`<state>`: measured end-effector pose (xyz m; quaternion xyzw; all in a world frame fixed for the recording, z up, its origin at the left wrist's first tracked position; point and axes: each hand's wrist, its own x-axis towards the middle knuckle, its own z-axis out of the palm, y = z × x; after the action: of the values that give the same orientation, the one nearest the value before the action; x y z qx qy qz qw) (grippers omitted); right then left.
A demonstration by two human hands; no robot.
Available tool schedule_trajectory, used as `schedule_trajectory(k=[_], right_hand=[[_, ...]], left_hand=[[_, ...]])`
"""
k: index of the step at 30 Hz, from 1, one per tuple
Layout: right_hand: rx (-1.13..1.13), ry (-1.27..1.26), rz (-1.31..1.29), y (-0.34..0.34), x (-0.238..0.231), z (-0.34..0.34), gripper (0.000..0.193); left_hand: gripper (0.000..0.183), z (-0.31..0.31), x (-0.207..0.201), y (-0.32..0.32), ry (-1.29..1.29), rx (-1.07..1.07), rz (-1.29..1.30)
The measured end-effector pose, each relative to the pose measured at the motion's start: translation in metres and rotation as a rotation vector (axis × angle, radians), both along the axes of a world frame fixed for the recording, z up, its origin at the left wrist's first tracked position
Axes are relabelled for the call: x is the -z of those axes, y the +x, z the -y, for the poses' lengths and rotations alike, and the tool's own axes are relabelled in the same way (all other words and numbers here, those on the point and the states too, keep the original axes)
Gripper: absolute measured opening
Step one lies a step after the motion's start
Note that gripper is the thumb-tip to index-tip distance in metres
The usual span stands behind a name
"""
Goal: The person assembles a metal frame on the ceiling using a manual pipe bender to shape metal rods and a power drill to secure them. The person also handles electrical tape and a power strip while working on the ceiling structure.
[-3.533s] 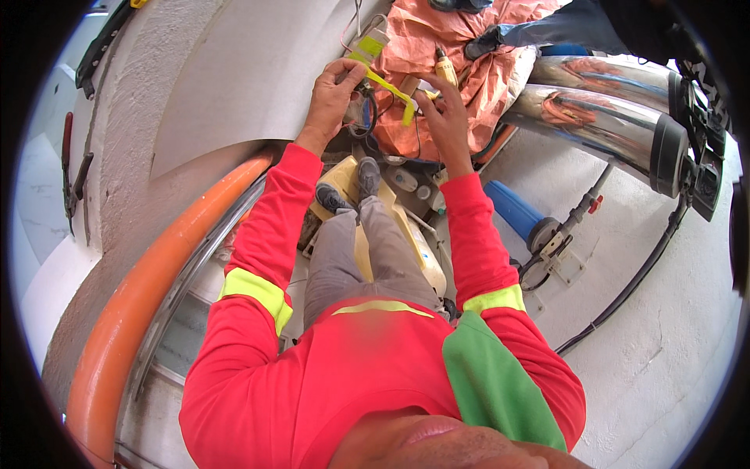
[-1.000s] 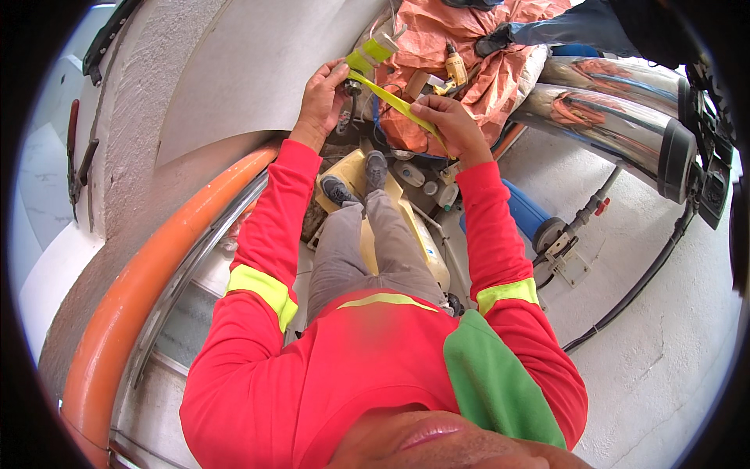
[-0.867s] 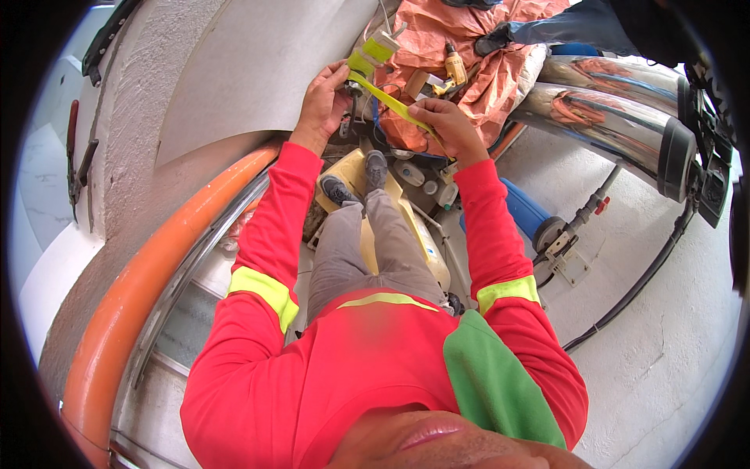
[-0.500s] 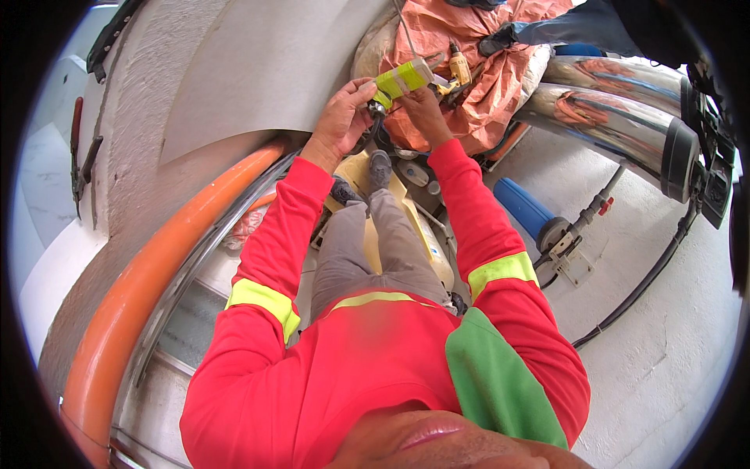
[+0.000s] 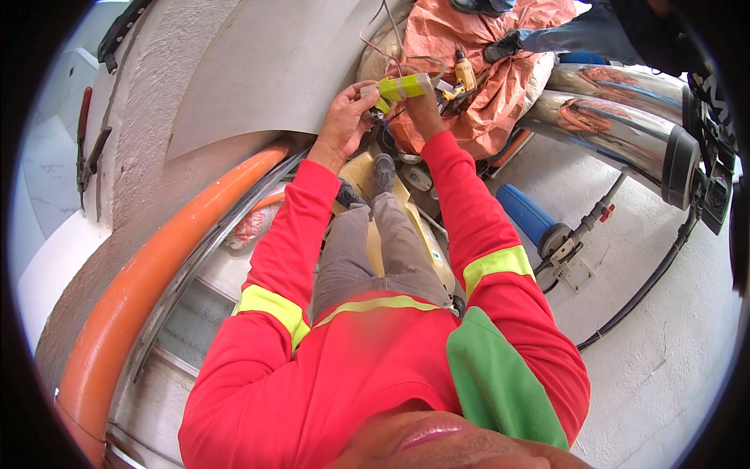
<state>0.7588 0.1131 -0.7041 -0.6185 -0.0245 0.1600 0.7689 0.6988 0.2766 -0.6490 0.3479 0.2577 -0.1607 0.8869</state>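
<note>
Now a pale block banded with bright yellow-green tape [image 5: 400, 87] is held up at the far middle of the scene, before the person's chest. Its left end is pinched by the thumb and fingers of the left hand [image 5: 341, 125]. Its right end is backed by the right hand [image 5: 426, 115], whose fingers are mostly hidden behind it; whether they are closed on it cannot be told. Just beyond and to the right, a crumpled orange sheet [image 5: 500, 125] is seen, with a yellow-and-black tool [image 5: 465, 70] lying on it. A co-worker's dark shoe [image 5: 501, 47] is set on the sheet's far part. Farther right, two shiny metal cylinders [image 5: 598, 129] are seen side by side, and a blue canister [image 5: 525, 213] is fixed near the right wall [image 5: 664, 359]. The left side is crossed by a thick orange pipe [image 5: 141, 313], curving from near to far. On the near right, a green cloth [image 5: 504, 375] is draped over the person's red shirt [image 5: 367, 367].
</note>
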Motion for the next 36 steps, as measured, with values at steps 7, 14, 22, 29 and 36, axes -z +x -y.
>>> schedule_trajectory(k=[7,14,22,29,36], right_hand=[[-0.265,0.167,-0.081,-0.004,-0.011,0.006,0.033],[-0.332,-0.112,0.145,0.014,0.036,0.026,0.037],[0.266,-0.665,0.197,0.006,-0.039,0.059,0.025],[-0.963,-1.214,-0.04,0.062,-0.087,-0.034,0.063],[-0.707,-0.6,-0.224,0.056,-0.059,-0.041,0.04]], left_hand=[[0.034,-0.001,0.002,-0.011,-0.167,0.08,-0.005],[0.032,0.008,0.002,-0.022,0.03,0.046,-0.042],[0.044,0.015,0.011,-0.029,0.274,-0.032,0.052],[0.098,0.019,0.01,-0.029,0.403,-0.081,0.172],[0.104,0.016,0.013,-0.033,0.588,0.017,0.191]])
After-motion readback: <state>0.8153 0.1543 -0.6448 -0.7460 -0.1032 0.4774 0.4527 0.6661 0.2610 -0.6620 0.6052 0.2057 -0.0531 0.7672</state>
